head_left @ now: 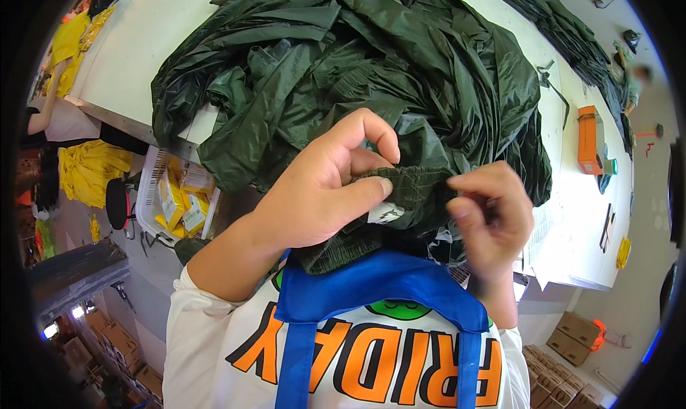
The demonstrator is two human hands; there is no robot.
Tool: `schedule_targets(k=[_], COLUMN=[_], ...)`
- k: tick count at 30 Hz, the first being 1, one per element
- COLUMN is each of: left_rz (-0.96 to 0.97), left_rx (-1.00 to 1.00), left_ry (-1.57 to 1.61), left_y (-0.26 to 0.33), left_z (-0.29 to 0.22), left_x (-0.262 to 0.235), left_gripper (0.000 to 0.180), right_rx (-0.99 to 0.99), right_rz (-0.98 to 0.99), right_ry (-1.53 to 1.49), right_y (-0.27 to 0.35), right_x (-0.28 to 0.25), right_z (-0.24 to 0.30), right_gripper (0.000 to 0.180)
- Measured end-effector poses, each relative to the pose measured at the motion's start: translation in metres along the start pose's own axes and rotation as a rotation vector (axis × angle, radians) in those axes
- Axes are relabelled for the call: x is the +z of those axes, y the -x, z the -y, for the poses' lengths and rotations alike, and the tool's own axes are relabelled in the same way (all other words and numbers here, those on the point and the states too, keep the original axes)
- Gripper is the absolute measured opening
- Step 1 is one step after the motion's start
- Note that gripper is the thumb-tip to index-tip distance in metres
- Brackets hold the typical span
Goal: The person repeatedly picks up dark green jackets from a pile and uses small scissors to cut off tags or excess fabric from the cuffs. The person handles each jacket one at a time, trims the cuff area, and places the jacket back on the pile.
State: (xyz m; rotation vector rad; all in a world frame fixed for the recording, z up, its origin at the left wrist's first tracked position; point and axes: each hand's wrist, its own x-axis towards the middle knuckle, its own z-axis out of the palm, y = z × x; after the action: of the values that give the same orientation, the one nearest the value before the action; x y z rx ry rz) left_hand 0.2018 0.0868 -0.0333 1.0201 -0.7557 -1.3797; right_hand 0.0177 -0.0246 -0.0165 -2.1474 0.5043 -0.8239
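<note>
Close to my chest I hold a dark green garment (418, 180) of thin, shiny fabric by its gathered elastic band. My left hand (321, 184) is closed on the band, its thumb pressed on the near side and its index finger bent above. A small white label (386, 213) with a black print hangs just under that thumb. At the band's right end is my right hand (494, 212), slightly blurred, with thumb and index finger curled at the edge. Another gathered edge (336, 253) of green fabric sags below my left hand.
A large heap of dark green garments (443, 59) covers the white table (121, 66). At the left, a white basket (151, 187) holds yellow packets beside yellow fabric (93, 170). An orange box (589, 139) stands at the right. Other people are at the far left and far right.
</note>
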Motion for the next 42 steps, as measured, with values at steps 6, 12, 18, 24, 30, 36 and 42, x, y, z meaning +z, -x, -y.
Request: schedule_targets(k=[6, 12, 18, 24, 30, 36, 42], left_rz=[-0.035, -0.069, -0.064, -0.034, -0.051, -0.054, -0.055], left_rx=[0.104, 0.191, 0.08, 0.107, 0.084, 0.113, 0.033], left_ry=[-0.183, -0.207, -0.08, -0.048, -0.218, -0.327, -0.31], left_y=[0.0, 0.0, 0.0, -0.001, 0.0, 0.003, 0.006], left_z=[-0.006, -0.005, -0.008, -0.007, -0.013, -0.018, -0.022], left_x=[0.008, 0.007, 0.002, 0.001, 0.003, 0.005, 0.009], left_gripper=[0.025, 0.022, 0.022, 0.019, 0.016, 0.016, 0.014], right_rx=[-0.039, -0.053, 0.107, -0.076, -0.071, -0.147, -0.158], right_rz=[0.024, 0.094, -0.023, 0.107, 0.111, 0.17, 0.187], right_ry=[0.099, -0.062, -0.633, 0.087, 0.195, 0.206, 0.278], right_y=[-0.006, -0.01, 0.0, -0.001, -0.004, -0.013, -0.015], right_x=[0.019, 0.02, 0.012, -0.013, -0.008, -0.009, -0.01], right_z=[0.014, 0.011, 0.0, -0.002, 0.01, 0.016, 0.023], right_gripper=[0.027, 0.017, 0.029, 0.036, 0.033, 0.03, 0.027])
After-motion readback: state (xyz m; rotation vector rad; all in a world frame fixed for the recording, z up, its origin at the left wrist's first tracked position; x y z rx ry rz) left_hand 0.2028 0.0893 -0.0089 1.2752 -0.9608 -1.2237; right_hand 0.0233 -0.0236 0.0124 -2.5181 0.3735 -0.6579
